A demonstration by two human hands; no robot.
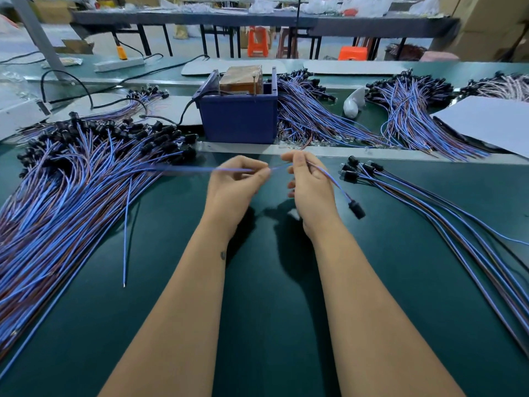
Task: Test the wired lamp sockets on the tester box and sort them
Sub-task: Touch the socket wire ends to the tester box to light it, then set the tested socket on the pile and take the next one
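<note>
Both forearms reach out over the green mat; hands meet near its middle, pinching one wired socket's leads.

Left hand pinches a blue lead running left; right hand grips the wires, the black socket dangling at its right; the blue tester box sits just beyond; a big socket pile lies left; a small sorted group lies right.

Factory assembly workshop, long green workbench, heaps of wired sockets, plastic stools, cardboard cartons
</note>
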